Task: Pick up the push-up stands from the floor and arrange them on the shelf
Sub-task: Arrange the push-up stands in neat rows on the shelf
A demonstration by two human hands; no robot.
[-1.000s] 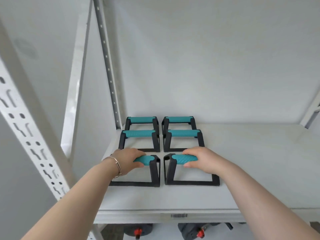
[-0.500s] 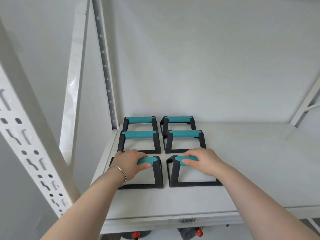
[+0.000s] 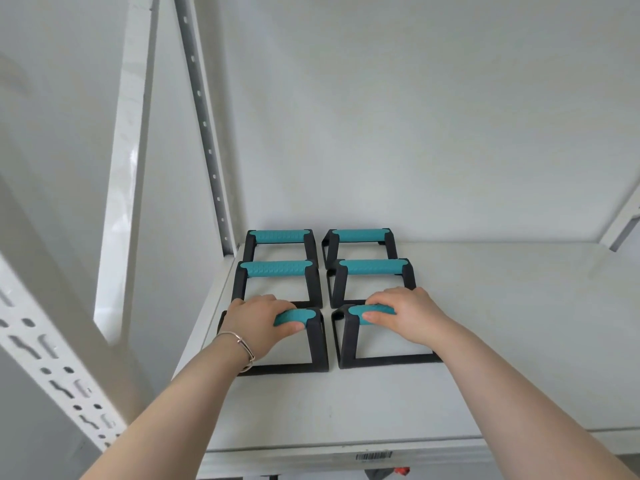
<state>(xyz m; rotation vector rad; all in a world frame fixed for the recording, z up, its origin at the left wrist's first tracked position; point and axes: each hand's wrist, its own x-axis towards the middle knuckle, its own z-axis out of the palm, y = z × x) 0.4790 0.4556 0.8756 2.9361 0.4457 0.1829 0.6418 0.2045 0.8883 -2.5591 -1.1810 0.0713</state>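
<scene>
Six push-up stands sit on the white shelf (image 3: 502,341) in a grid of two columns and three rows, packed into the left rear corner. The rear pair (image 3: 280,236) stands just beside the back wall (image 3: 415,133); the middle pair (image 3: 277,268) stands directly in front of it, with narrow gaps between rows and columns.

The left hand (image 3: 258,322) is curled around the teal grip of the front left stand (image 3: 317,341) — thumb under the bar, fingers over it. The right hand (image 3: 407,315) is wrapped the same way around the grip of the front right stand (image 3: 349,337). Both stands rest flat on the shelf.

The left column runs close along the shelf's left edge, near the perforated upright (image 3: 204,126). The shelf is bare to the right of the grid, and a strip of surface lies open between the front stands and the front lip, which carries a barcode label (image 3: 374,455). A bracelet (image 3: 239,344) circles the left wrist.
</scene>
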